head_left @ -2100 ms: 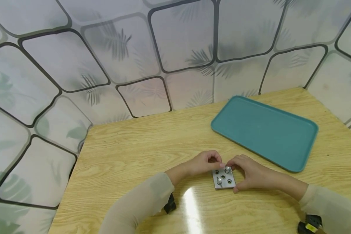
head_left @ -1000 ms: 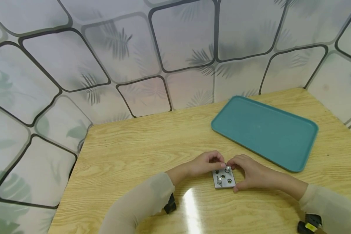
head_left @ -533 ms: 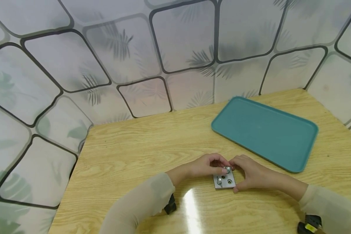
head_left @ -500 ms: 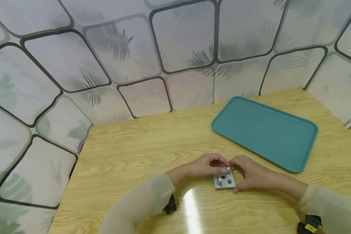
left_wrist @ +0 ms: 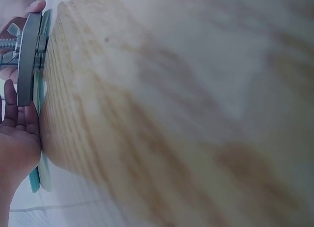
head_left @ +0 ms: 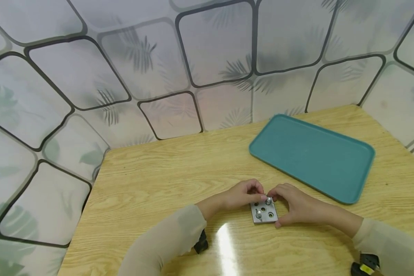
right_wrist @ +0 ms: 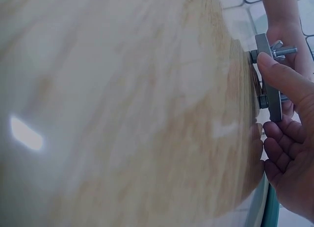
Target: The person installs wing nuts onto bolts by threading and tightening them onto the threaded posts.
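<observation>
A square metal plate (head_left: pixel 265 219) with several round holes stands on the table, raised on bolt heads (right_wrist: pixel 263 101) beneath it. Two bolts point up through opposite corners, each with a wing nut; the near-left wing nut (head_left: pixel 258 215) is untouched. My left hand (head_left: pixel 237 196) reaches over the plate's far-left side, thumb and index finger pinching the wing nut at the far-right bolt (head_left: pixel 268 200). With my right hand (head_left: pixel 298 205) I grip the plate's right side, thumb at the near corner and fingers at the far corner. In the right wrist view that thumb (right_wrist: pixel 282 77) presses the plate's edge.
A teal tray (head_left: pixel 310 157) lies beyond my right hand on the wooden table (head_left: pixel 165 180). A patterned curtain (head_left: pixel 220 50) hangs behind the table's back edge and along its left side. Black wrist devices (head_left: pixel 201 242) show under both sleeves.
My left thumb and fingers moved rightward over the far-right wing nut about half a second ago and are now drawn back slightly left. The right hand and the plate have barely moved.
</observation>
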{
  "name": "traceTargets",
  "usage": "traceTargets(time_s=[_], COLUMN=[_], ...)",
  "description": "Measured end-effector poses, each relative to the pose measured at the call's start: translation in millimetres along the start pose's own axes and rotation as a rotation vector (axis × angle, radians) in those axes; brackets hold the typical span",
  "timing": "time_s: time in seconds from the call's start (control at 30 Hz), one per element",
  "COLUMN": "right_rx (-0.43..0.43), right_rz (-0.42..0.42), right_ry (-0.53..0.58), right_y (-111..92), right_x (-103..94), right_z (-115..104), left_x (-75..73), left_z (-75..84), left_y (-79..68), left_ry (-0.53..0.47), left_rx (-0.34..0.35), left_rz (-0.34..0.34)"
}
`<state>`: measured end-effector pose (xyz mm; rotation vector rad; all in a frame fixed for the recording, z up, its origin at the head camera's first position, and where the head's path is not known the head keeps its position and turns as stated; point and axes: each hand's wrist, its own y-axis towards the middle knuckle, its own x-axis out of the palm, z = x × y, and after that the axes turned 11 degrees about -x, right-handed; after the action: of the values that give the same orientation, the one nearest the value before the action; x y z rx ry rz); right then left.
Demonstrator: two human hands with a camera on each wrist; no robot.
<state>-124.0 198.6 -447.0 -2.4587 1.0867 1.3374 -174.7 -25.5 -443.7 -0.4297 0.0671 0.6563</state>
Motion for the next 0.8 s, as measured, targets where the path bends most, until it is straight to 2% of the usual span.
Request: traceTargets(time_s=[0.47,0.63,0.8], right_rx=[-0.021,-0.007,0.02], right_rz=[0.018,0.006,0.002], right_ry=[-0.034,-0.048,-0.055], right_y=[1.1,1.3,1.8], right_x=[0.9,0.7,1.8], right_z=[-0.2,-0.1,-0.4], left_x=[-2.4,-3.6,-3.6], left_z=[0.4,-1.4,-1.7], left_y=[-3.5,-2.7,-2.2], left_ry=[0.021,0.062,0.061], left_rx=[0.016,0.031,0.031], left_rz=[-0.056,-0.075,-0.08])
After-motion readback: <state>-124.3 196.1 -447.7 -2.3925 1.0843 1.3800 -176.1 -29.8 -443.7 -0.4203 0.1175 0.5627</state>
